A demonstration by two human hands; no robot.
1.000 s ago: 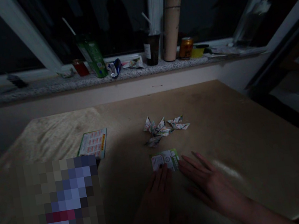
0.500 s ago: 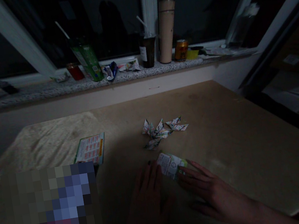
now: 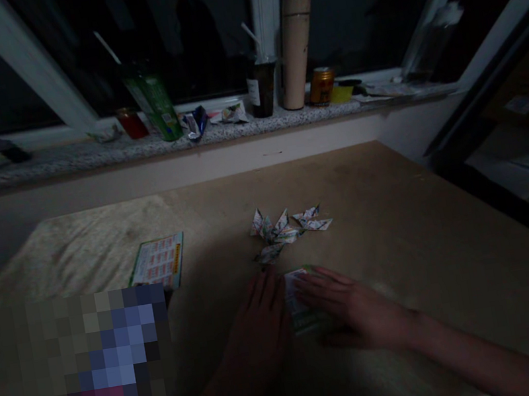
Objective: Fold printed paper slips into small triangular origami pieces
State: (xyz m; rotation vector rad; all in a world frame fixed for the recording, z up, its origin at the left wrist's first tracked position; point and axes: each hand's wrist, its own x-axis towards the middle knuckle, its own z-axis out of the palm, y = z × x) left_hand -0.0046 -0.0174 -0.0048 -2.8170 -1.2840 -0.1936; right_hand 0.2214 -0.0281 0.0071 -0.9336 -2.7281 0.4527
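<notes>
A small printed paper sheet point(image 3: 301, 313) with green edges lies on the wooden table point(image 3: 425, 233) near me. My left hand point(image 3: 260, 332) rests flat on its left side, fingers stretched out. My right hand point(image 3: 347, 309) lies flat over its right part, fingers pointing left. Just beyond the sheet is a cluster of several small folded paper shapes point(image 3: 286, 231).
A printed leaflet point(image 3: 158, 261) lies to the left, with a blurred-out patch below it. The window sill behind holds a green bottle point(image 3: 153, 102), a red can point(image 3: 131, 123), a dark cup with straw point(image 3: 261, 85), a tall beige flask point(image 3: 294, 52), an orange can point(image 3: 322, 86) and wrappers.
The paper sheet has been turned and pulled closer to me. Both hands have moved onto it, the right hand sliding left over the sheet.
</notes>
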